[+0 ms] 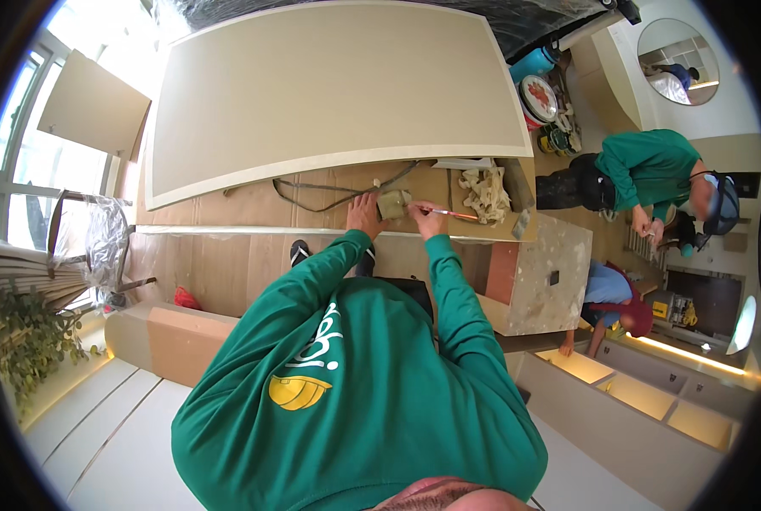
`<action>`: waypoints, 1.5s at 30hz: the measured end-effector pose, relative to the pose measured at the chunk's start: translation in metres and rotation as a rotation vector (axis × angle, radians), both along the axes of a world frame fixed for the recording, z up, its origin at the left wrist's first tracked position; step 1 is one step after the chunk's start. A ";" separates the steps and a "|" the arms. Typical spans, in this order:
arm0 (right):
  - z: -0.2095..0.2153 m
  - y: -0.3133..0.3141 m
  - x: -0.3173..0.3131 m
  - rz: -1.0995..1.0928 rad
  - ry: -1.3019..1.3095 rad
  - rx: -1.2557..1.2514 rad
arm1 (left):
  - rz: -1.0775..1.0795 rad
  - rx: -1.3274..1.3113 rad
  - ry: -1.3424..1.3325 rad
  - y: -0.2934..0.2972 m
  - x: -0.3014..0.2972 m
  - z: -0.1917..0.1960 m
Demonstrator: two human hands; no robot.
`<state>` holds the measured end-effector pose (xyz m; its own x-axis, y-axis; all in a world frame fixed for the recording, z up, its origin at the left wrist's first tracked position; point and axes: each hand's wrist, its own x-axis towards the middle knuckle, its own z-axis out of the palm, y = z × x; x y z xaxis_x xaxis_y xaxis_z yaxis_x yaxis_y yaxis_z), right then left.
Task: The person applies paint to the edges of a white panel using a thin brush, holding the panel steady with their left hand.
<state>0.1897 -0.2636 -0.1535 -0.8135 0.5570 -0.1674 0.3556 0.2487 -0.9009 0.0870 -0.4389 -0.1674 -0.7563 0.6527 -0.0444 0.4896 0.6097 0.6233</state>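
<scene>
Here the left hand [364,213] steadies a small greenish block [391,203] on the counter [312,200]; the right hand's [423,217] grip is closed around a red-handled brush [451,213] touching it.

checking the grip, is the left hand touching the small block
Touching. The head view shows the left hand with its fingers laid against the left side of the small block, no gap between them.
</scene>
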 end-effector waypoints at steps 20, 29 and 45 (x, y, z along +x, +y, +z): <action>0.005 -0.008 -0.015 0.139 -0.082 0.164 | -0.018 -0.036 -0.046 -0.001 -0.004 0.006; 0.017 -0.010 -0.019 0.191 -0.055 0.251 | -0.008 -0.023 -0.009 -0.002 -0.003 0.003; 0.026 0.005 -0.012 0.199 -0.110 0.297 | -0.013 -0.014 -0.008 0.000 -0.003 0.006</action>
<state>0.1774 -0.2591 -0.1277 -0.8967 0.4276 -0.1143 0.3647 0.5677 -0.7380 0.0838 -0.4386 -0.1616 -0.7474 0.6617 -0.0594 0.4925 0.6119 0.6189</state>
